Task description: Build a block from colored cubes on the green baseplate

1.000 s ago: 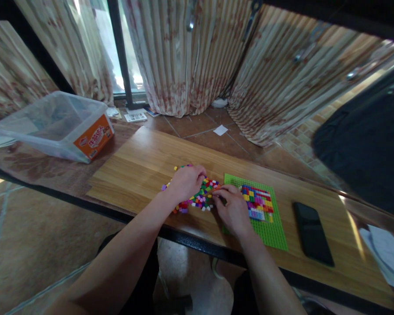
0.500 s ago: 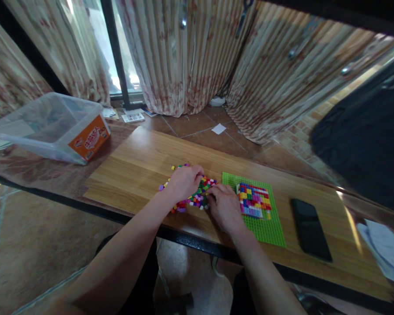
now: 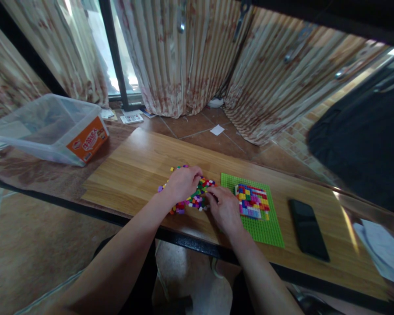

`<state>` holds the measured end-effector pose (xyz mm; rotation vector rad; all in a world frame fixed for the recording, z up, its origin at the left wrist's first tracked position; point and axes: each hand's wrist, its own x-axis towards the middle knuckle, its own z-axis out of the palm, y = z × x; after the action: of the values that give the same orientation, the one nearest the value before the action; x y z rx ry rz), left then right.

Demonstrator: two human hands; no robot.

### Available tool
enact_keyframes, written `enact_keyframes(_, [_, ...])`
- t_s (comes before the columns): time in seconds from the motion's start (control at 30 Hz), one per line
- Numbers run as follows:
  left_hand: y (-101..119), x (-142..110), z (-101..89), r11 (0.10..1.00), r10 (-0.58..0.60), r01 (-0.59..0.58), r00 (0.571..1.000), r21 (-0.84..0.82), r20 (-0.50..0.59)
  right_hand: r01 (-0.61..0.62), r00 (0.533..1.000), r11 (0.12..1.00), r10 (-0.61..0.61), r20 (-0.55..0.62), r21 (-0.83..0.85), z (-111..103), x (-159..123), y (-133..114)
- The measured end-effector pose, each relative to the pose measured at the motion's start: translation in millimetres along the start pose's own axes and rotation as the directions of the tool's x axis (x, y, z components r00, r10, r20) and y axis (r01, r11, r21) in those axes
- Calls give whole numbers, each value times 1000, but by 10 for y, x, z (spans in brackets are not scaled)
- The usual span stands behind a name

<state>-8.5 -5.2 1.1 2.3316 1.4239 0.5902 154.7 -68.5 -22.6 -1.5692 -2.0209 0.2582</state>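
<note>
A pile of small coloured building bricks (image 3: 197, 199) lies on the wooden board. My left hand (image 3: 184, 181) is over the pile's far left part, its fingers curled together; what they hold, if anything, is hidden. At the pile's right edge is my right hand (image 3: 225, 205), thumb and fingers bent in a pinch among the bricks. Whatever sits between those fingertips is too small to make out. Just right of it a green baseplate (image 3: 265, 234) carries a low block of multicoloured bricks (image 3: 253, 201) in several rows.
A black phone (image 3: 308, 229) lies right of the baseplate, with white papers (image 3: 385, 249) beyond it. At the left stands a clear plastic bin (image 3: 49, 140) with an orange label. The wooden board (image 3: 124, 170) ends near the table's dark front edge (image 3: 197, 241). Curtains hang behind.
Both hands stay at the pile almost unmoved; the right fingers have shifted slightly. The whole view has moved a little.
</note>
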Motion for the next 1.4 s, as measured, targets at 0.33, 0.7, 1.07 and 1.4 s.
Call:
enact_keyframes(0.33, [-10,9,10,1000,-1,1,1000,-9,7,-103,981,953,146,-132,285,-132,-1,-49])
enact_keyframes(0.7, [53,16,-53,1000,-20,21,999,-15,44,-185,922,948,259,-289,259,-757,-353,374])
enact_keyframes(1.07, [54,48,6,1000,-5,5,999,-1,51,-205,938,976,218,-269,74,-783,-529,717])
enact_keyframes(1.4, [35,48,-10,999,-12,14,999,-43,42,-248,929,957,279,-245,152,-708,-531,823])
